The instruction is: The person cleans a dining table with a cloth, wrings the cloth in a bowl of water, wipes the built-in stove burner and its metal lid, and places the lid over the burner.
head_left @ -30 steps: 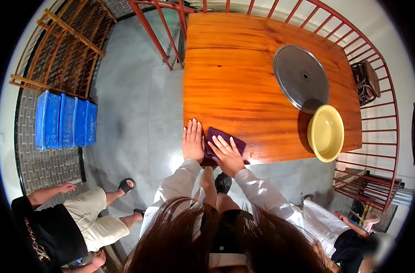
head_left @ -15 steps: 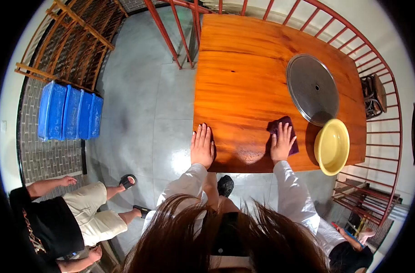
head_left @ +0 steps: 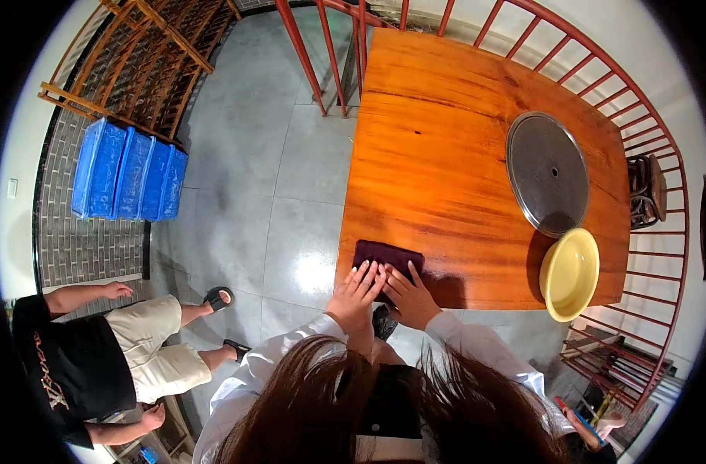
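Note:
A dark purple cloth lies at the near left corner of the orange wooden table. My left hand rests on the cloth's near edge, fingers stretched forward. Beside it, my right hand also has its fingers out on that edge, and the two hands' fingertips nearly meet. Both palms hang at the table's front edge. Part of the cloth is hidden under my fingers.
A round dark metal lid lies on the table's right side. A yellow basin stands at the near right corner. Red railings enclose the back and right. Blue crates stand left; a person is at lower left.
My right hand and the cloth have moved left across the table to my left hand. My left hand has come back onto the cloth's near edge. The view has shifted slightly.

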Tool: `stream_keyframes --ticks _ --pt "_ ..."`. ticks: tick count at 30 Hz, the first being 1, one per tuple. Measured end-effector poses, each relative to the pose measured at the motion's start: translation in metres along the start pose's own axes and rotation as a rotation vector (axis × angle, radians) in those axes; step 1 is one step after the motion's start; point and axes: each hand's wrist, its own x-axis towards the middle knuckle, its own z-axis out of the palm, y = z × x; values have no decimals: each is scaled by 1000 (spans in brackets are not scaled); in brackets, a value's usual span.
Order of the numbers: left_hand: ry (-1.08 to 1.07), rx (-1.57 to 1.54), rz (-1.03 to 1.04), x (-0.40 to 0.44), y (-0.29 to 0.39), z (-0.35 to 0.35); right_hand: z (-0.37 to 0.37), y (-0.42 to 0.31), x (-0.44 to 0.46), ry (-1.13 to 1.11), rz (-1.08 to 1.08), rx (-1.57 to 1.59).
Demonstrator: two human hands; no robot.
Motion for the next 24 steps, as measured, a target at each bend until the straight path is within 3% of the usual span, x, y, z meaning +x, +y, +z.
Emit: stream_keyframes --ticks 1,4,5,12,19,24 --pt "77 37 -14 3 3 13 0 2 -3 -39 -21 -3" --pt "28 -64 -140 15 7 10 2 12 7 -97 -30 -32" --pt "38 59 -174 18 8 6 1 17 11 -98 -34 -26" --pt "176 152 -173 54 -42 18 -30 61 72 -172 -148 -86" --pt "245 193 -94 178 -136 -40 -70 141 177 144 -80 -60" --pt "363 66 -19 241 -175 -59 -83 183 218 141 14 -54"
